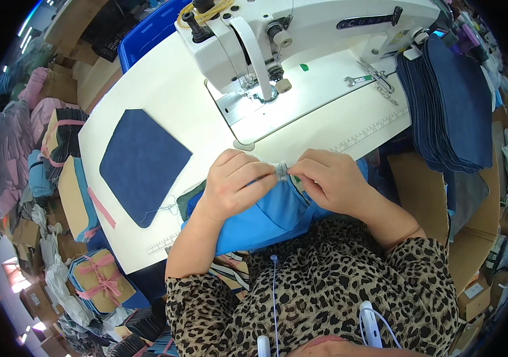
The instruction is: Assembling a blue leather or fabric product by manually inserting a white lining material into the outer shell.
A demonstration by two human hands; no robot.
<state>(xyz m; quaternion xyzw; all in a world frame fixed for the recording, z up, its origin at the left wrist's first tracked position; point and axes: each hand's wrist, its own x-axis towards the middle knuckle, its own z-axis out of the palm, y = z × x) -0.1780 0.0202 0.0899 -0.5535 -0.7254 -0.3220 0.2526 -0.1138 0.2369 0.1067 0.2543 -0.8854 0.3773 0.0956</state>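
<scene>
My left hand [234, 183] and my right hand [332, 179] meet over the front edge of the table, both with fingers closed in a pinch. Between the fingertips is a small grey-white piece [280, 171], too small to make out its kind. Bright blue fabric [257, 220] lies under both hands, across my lap and against the table edge. Some dark blue mesh and green material show beside my left wrist. Beyond the hands stands a white sewing machine [319, 27], its needle area lit. A dark blue cut panel [144, 163] lies flat to the left.
On the right hangs a thick stack of dark blue panels [444, 107]. A wrench [361, 78] and metal scissors-like tool rest on the white table [206, 134], near a ruler strip [373, 128]. Tied bundles [102, 282] and a cardboard box [474, 244] flank me. A blue crate [147, 33] stands behind.
</scene>
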